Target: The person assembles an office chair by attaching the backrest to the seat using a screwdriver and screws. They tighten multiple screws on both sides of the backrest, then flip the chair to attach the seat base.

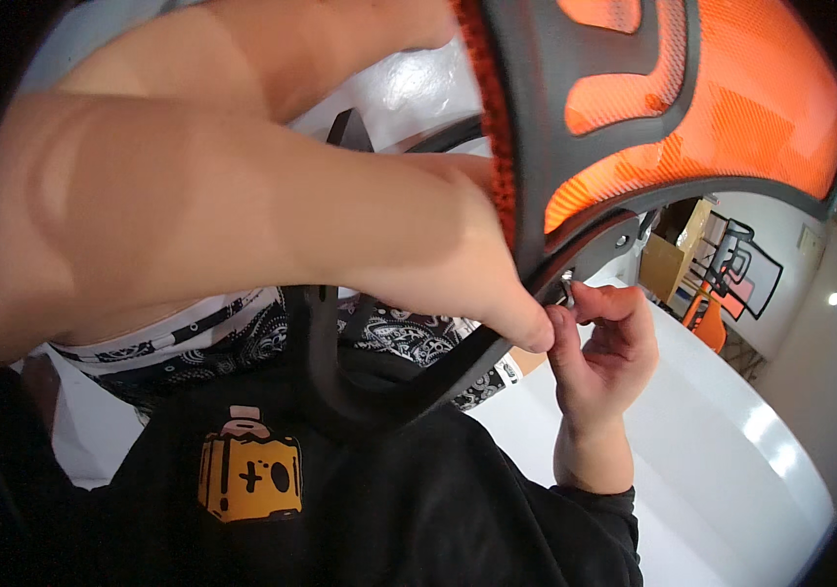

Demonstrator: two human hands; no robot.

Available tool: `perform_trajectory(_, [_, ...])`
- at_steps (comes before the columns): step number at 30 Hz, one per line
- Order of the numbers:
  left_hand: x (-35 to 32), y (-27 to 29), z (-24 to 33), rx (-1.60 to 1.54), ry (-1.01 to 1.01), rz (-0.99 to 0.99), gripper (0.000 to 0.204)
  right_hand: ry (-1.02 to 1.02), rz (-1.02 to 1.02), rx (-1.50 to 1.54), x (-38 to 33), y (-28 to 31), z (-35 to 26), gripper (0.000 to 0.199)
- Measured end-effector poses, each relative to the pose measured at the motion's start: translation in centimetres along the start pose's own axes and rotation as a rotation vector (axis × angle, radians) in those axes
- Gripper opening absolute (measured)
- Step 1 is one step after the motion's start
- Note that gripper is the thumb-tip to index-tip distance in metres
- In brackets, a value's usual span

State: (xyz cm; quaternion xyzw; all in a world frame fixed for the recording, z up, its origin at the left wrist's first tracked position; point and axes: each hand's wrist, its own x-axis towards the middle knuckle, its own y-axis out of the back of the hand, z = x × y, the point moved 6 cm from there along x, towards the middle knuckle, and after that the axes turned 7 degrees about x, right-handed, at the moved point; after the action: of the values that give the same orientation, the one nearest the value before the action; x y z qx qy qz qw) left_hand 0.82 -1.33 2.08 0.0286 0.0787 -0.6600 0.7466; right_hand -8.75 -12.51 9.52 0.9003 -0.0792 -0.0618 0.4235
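Observation:
A chair's orange mesh backrest (731, 108) with a black plastic frame (526, 117) fills the upper right. Along its lower edge runs a black armrest (409, 406), curved like a loop and ending in a flat bracket with bolt holes (606, 245). My left hand (497, 289) grips the armrest near that bracket, thumb along its top; its other fingers are hidden. Close to the thumb, my right hand (606, 357) pinches at a small shiny metal piece, perhaps a screw (566, 279), against the bracket. The fingertips partly cover it.
My black shirt (389, 509) and paisley-patterned shorts (242, 328) lie below the armrest. A bare leg (213, 59) shows at the upper left. A glossy white surface (722, 470) spreads on the right. Farther back stand a cardboard box (666, 264) and another chair with orange parts (707, 318).

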Motion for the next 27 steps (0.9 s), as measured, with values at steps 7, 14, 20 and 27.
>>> perform_trajectory(7, [1.2, -1.2, 0.2, -0.057, -0.008, 0.106, 0.059, 0.17, 0.29, 0.411, -2.3, 2.4, -1.4, 0.018])
perform_trajectory(14, [2.7, -1.6, 1.2, -0.364, 0.195, 0.13, 0.063, -0.073, 0.659, 1.347, 1.6, 4.2, 9.8, 0.046])
perform_trajectory(20, [2.2, -1.1, 1.1, -0.248, 0.306, 0.344, 0.062, -0.259, 1.046, 1.806, 12.7, 3.0, 26.6, 0.082])
perform_trajectory(27, [1.9, -0.4, -0.1, -0.383, 0.412, 0.45, 0.056, -0.168, 1.211, 1.983, 14.5, 3.5, 32.3, 0.076])
